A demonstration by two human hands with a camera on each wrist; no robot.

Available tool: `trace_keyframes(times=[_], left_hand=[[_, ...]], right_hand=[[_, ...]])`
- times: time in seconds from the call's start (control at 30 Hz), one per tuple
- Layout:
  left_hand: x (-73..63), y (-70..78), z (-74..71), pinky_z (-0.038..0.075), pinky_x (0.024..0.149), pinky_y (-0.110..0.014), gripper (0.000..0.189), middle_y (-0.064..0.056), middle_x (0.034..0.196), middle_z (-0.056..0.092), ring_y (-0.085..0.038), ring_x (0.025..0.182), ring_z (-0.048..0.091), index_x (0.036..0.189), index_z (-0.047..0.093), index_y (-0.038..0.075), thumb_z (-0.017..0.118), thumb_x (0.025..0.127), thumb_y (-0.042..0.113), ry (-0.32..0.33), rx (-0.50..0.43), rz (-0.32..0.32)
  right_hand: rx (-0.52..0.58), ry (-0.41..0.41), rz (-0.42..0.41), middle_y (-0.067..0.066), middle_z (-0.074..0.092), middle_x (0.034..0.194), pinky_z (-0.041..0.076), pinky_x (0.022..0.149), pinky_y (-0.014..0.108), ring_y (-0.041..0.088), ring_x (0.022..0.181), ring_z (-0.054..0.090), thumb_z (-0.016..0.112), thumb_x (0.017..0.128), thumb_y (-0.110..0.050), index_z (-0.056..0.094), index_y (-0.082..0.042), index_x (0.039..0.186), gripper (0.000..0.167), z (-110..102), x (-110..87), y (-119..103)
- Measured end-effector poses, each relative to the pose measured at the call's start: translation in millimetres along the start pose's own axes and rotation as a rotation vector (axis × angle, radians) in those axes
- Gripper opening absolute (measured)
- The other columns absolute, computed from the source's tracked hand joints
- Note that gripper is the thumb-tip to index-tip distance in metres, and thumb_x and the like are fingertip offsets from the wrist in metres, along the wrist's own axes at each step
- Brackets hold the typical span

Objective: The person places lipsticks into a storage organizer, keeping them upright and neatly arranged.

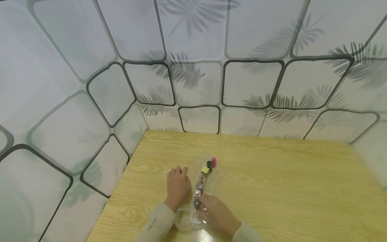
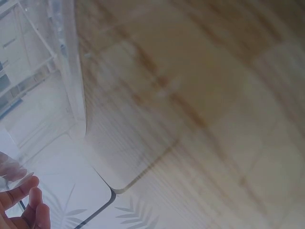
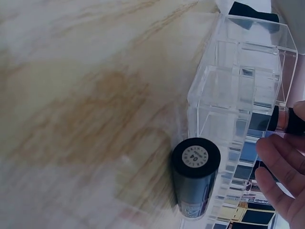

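A clear plastic organizer [image 1: 185,219] stands on the table, with a row of lipsticks and small cosmetics in it. Over its near part, my right hand [image 1: 217,213] pinches a dark-capped lipstick tube [image 3: 282,119]. The tube's lower end is among the clear compartments in the right wrist view. Beside the organizer wall there is another tube [image 3: 193,179], black-ended with a round "04" label. My left hand [image 1: 177,185] lies along the organizer's left side, fingers loosely bent and holding nothing visible. In the left wrist view, its fingers [image 2: 32,207] show at the lower left.
Farther up the row are a yellow-topped box [image 1: 205,170], a dark green cap [image 1: 209,164] and a pink tube [image 1: 214,162]. The wooden table [image 1: 287,185] extends to the right. Patterned walls [image 1: 251,84] enclose its back and left side.
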State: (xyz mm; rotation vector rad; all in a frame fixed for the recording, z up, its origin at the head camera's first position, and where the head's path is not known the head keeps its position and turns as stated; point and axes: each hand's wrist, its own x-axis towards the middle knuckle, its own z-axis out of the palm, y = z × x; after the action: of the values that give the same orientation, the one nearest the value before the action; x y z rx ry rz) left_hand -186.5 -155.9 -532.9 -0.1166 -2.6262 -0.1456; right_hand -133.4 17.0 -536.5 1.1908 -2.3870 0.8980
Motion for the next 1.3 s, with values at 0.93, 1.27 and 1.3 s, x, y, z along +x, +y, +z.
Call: trace_keyframes(times=[0.93,1.27,1.3], left_hand=[[-1.1,0.8,-0.2,0.041,0.072,-0.035,0.023,-0.006,0.079,0.053,-0.021,0.076,0.047,0.099,0.061,0.009,0.064,0.077,0.014,-0.016,-0.015,-0.013],[-0.1,0.1,0.3,0.041,0.072,-0.035,0.024,-0.006,0.079,0.054,-0.022,0.076,0.048,0.100,0.061,0.009,0.064,0.077,0.014,-0.013,-0.014,-0.014],[0.1,0.1,0.3,0.041,0.072,-0.035,0.024,-0.006,0.079,0.054,-0.022,0.076,0.048,0.100,0.061,0.009,0.064,0.077,0.014,-0.014,-0.017,-0.016]], right_hand=[[-0.242,0.029,0.069,-0.005,0.063,0.079,0.050,0.066,0.021,0.005,0.069,0.057,0.074,0.072,-0.022,0.063,-0.012,0.090,0.024,-23.4,-22.0,27.1],[-0.220,0.024,0.080,-0.002,0.066,0.082,0.051,0.067,0.023,0.007,0.071,0.060,0.076,0.070,-0.021,0.064,-0.010,0.091,0.027,-32.0,-26.0,27.6],[-0.217,0.020,0.084,-0.002,0.066,0.083,0.051,0.067,0.025,0.008,0.071,0.061,0.076,0.070,-0.020,0.064,-0.010,0.091,0.026,-32.1,-25.0,26.3]])
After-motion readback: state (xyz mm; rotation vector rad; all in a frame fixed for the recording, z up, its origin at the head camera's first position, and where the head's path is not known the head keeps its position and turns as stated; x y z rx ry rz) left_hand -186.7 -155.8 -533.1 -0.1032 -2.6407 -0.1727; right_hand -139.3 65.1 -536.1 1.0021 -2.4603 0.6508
